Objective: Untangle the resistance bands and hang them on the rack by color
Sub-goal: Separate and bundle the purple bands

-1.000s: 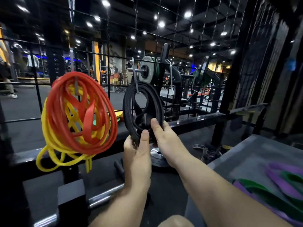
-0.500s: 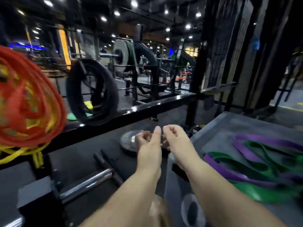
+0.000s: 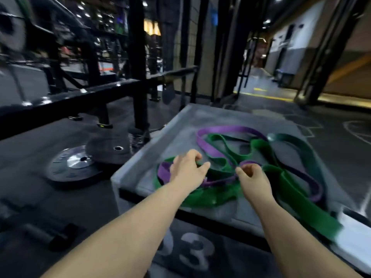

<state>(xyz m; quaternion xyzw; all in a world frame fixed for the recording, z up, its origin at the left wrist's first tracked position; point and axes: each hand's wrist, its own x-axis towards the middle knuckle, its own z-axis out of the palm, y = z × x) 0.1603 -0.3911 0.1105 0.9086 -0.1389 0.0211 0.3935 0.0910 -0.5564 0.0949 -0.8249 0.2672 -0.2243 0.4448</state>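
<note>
Tangled green bands (image 3: 293,189) and purple bands (image 3: 226,130) lie in a heap on top of a grey plyo box (image 3: 180,121). My left hand (image 3: 187,169) hovers over the heap's left side with fingers loosely curled, touching or nearly touching a green loop. My right hand (image 3: 251,177) is over the heap's middle with fingers curled by a purple loop; blur hides whether it grips anything. The rack's hooks with the hung bands are out of view.
A black rack rail (image 3: 80,97) runs along the left with uprights (image 3: 138,57) behind it. A weight plate (image 3: 74,163) lies on the floor left of the box. An open walkway with yellow lines lies at the far right.
My view swung right from the rack, where my hands left the black band hanging, to the box. Both hands moved down over the green and purple heap.
</note>
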